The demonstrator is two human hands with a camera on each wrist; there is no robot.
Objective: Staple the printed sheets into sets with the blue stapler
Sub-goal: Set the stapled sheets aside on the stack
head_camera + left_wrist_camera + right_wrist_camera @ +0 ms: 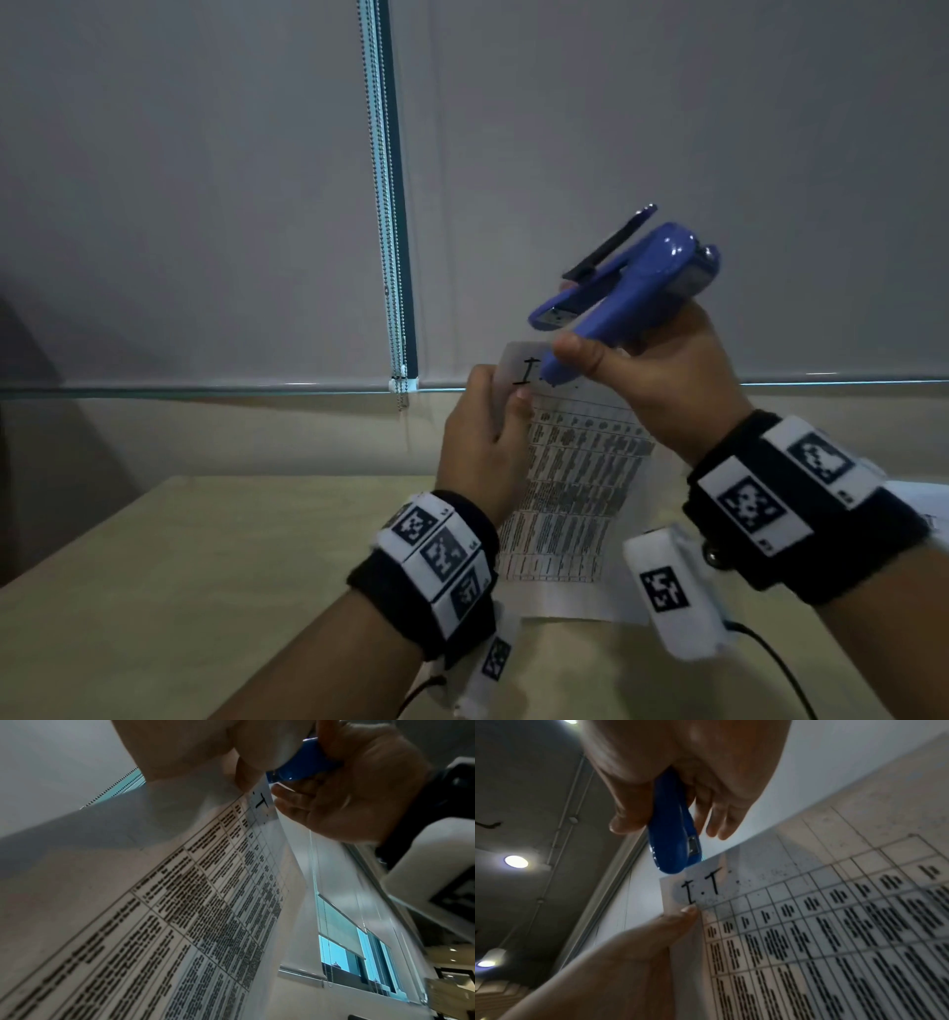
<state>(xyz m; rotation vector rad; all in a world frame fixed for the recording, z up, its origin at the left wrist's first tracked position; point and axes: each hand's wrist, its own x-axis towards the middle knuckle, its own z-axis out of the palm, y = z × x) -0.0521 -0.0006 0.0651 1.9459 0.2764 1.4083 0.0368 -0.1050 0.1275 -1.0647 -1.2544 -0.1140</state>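
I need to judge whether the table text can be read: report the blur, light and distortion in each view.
Head view: dim, printed sheets small, text smeared. Left wrist view: sheet steeply foreshortened, print streaked, left hand a soft blur. Right wrist view: sharpest on the blue stapler and handwritten mark, rows still unreadable; ceiling lamps glare.

- Handwritten black letters "I.T" are read on the top corner of the white printed paper sheet [808, 923], just above the thumb tip of the left hand [634, 949] and just below the nose of the glossy blue plastic stapler [672, 841].
- The table print filling the sheet below is too blurred to be read.
- Black-and-white square code markers are carried on the black wrist bands [426, 560]; no words can be read on them.
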